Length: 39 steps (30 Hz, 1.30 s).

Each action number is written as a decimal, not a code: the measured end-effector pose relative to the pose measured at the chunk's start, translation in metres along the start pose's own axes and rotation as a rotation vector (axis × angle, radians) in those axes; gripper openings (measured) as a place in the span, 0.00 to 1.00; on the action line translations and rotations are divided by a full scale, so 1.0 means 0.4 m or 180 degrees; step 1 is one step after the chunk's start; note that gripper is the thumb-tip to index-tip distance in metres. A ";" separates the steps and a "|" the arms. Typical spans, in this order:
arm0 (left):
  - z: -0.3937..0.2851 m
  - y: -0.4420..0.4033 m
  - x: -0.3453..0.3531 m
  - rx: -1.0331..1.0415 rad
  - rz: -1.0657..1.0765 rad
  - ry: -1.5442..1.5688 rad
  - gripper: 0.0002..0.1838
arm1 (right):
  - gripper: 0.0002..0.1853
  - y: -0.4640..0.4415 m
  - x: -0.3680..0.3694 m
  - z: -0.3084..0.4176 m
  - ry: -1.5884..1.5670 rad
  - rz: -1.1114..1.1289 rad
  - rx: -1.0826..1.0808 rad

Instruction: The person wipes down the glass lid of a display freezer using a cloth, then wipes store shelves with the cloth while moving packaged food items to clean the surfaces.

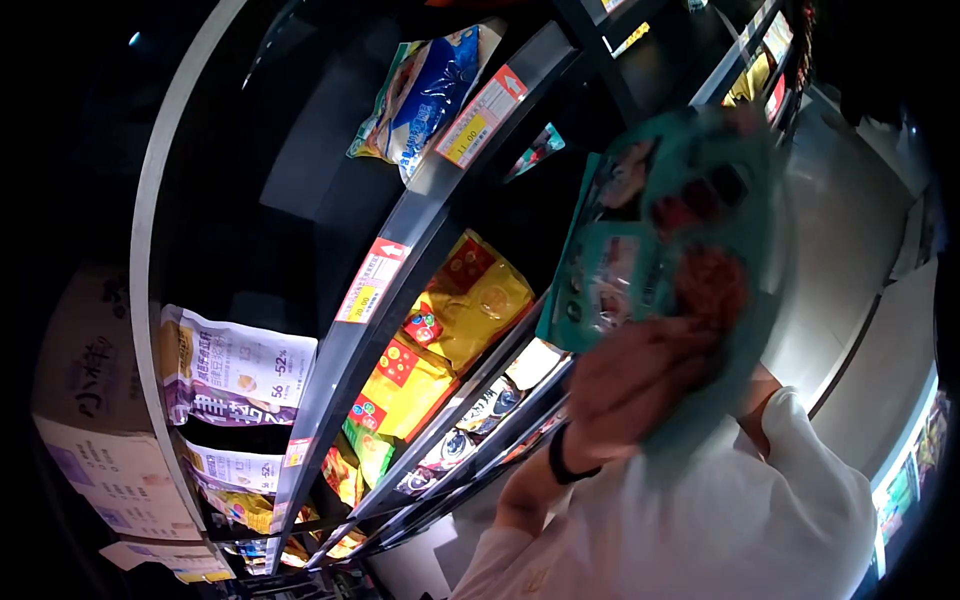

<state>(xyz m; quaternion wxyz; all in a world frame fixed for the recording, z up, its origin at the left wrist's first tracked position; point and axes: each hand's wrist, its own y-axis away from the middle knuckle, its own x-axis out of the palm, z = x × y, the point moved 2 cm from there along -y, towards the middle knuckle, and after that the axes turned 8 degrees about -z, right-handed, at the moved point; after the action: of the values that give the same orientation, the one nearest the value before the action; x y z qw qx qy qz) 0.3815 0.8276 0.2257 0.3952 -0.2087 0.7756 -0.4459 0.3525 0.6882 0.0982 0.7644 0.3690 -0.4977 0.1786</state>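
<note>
A teal food package (625, 255) with pictures of food on it is held up in front of the shelf, blurred by motion. My left hand (640, 385), with a black band at the wrist, grips its lower part, fingers across the front. Only a bit of the forearm below my right hand shows beside a white sleeve; the hand itself is hidden behind the package. Left of the package, yellow snack bags (465, 300) stand on a shelf. A blue and white bag (430, 95) lies on the shelf above.
Dark shelves run diagonally, with price tags (480, 118) along their edges. White and purple bags (240, 365) stand at the left beside cardboard boxes (110, 480). Black and white packs (490, 410) fill a lower shelf. A pale curved surface (820, 270) is at the right.
</note>
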 end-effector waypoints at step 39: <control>-0.176 0.369 -0.245 -0.4088 -0.3530 0.0948 0.30 | 0.27 0.352 -0.007 0.207 0.3097 0.0786 -0.1731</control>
<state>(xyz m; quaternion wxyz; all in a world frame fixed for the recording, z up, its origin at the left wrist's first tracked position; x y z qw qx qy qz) 0.3883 1.0072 0.1615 -0.1801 -0.6797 0.7073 -0.0722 0.2092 0.7205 0.1693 0.9465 -0.0267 -0.1559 0.2814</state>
